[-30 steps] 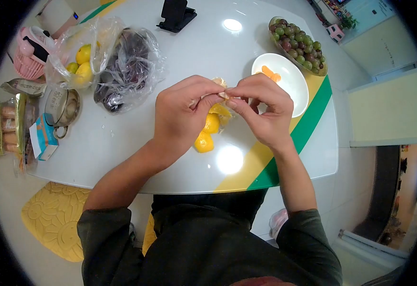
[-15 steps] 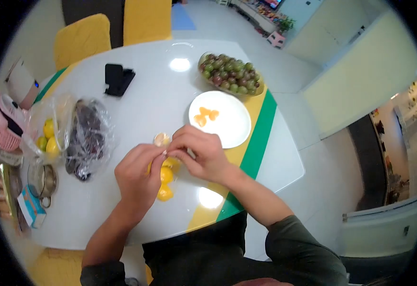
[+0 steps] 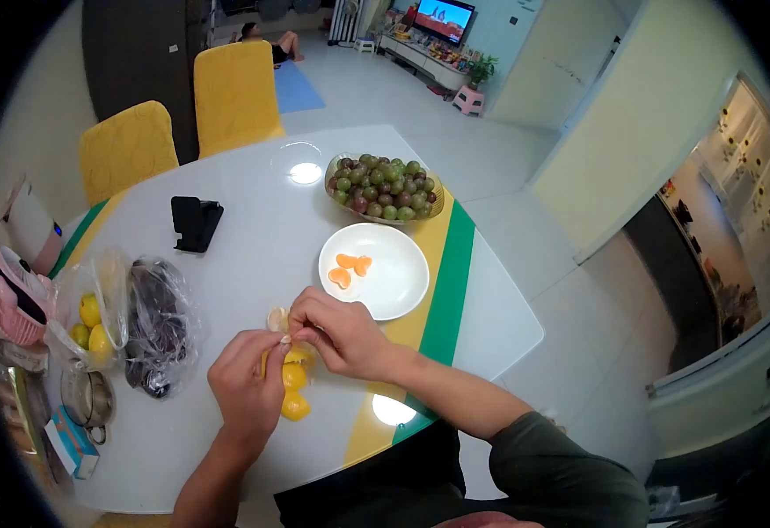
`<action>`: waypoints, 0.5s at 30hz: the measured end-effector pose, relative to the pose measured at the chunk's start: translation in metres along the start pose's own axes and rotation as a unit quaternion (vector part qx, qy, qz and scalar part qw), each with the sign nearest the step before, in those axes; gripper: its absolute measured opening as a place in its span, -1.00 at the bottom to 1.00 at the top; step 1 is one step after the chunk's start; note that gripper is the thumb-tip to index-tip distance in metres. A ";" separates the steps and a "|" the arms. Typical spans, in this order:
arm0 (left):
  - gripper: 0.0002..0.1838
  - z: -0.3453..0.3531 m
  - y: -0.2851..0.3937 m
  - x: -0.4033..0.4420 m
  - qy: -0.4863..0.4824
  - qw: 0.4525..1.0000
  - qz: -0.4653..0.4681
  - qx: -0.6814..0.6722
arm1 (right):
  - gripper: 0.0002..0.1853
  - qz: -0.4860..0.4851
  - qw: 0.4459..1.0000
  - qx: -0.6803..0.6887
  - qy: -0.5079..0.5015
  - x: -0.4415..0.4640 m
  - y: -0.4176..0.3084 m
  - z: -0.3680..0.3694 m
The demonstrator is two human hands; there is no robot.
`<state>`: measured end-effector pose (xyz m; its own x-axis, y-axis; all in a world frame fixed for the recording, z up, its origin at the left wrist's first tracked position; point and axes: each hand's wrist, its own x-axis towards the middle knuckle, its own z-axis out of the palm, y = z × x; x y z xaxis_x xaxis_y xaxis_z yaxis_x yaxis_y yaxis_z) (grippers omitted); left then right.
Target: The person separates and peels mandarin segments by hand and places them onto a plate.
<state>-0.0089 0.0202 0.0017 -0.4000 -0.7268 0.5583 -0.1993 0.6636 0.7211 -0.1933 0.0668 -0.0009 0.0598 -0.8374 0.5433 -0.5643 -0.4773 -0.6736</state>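
My left hand (image 3: 248, 378) and my right hand (image 3: 336, 333) meet fingertip to fingertip above the table, pinching a small pale piece (image 3: 285, 340) between them; it looks like part of a citrus segment. Just behind the fingers lies a partly peeled citrus (image 3: 277, 319). Yellow peel pieces (image 3: 294, 377) rest on the table beside my left hand, one partly hidden by the fingers. Beyond my right hand, a white plate (image 3: 394, 275) holds three orange segments (image 3: 340, 278) on its left side.
A bowl of grapes (image 3: 385, 189) stands behind the plate. To the left are a black stand (image 3: 195, 223), a bag of yellow fruit (image 3: 100, 341), a bag of dark fruit (image 3: 160, 321), a glass cup (image 3: 87, 400) and a blue-white box (image 3: 72, 446). A person (image 3: 270, 46) is on the floor far back.
The view has tilted up and shifted, bringing in the chairs, television and person. Both hands stay together around the small piece, with the plate and peel still near them.
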 end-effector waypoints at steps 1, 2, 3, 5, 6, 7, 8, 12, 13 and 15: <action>-0.87 0.001 -0.001 0.000 0.003 1.000 -0.002 -0.012 | -0.89 0.002 1.000 0.005 0.001 0.000 0.000 0.000; -0.86 0.001 -0.001 -0.001 0.006 1.000 -0.005 -0.024 | -0.89 0.005 1.000 0.005 0.000 0.000 -0.001 0.000; -0.86 0.002 -0.001 -0.001 0.006 0.999 -0.011 -0.031 | -0.89 0.009 1.000 0.007 -0.001 0.000 -0.001 -0.001; -0.86 0.001 -0.002 -0.001 0.006 0.999 -0.022 -0.044 | -0.90 0.015 1.000 0.015 0.000 0.000 -0.001 -0.001; -0.87 0.001 -0.001 -0.001 0.002 0.998 -0.036 -0.051 | -0.90 0.016 1.000 0.022 0.003 0.000 0.000 -0.001; -0.87 -0.001 0.000 -0.001 -0.003 0.997 -0.049 -0.058 | -0.90 0.018 0.999 0.029 0.005 0.000 0.000 -0.001; -0.87 -0.002 0.000 0.000 -0.008 0.996 -0.064 -0.065 | -0.90 0.019 0.999 0.030 0.007 0.000 0.000 -0.001; -0.89 -0.003 0.002 0.001 -0.009 0.989 -0.112 -0.100 | -0.91 0.021 0.999 0.043 0.013 0.000 0.000 -0.001; -0.89 -0.003 0.001 0.001 -0.008 0.986 -0.123 -0.112 | -0.91 0.022 0.998 0.048 0.015 0.000 0.000 -0.001; -0.88 -0.002 -0.002 0.000 -0.001 0.983 -0.132 -0.128 | -0.91 0.022 0.998 0.048 0.019 0.000 0.000 -0.001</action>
<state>-0.0071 0.0185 0.0016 -0.3672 -0.8672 0.3364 -0.0648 0.3846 0.9208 -0.1942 0.0671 -0.0001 0.0043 -0.8486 0.5291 -0.4839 -0.4648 -0.7415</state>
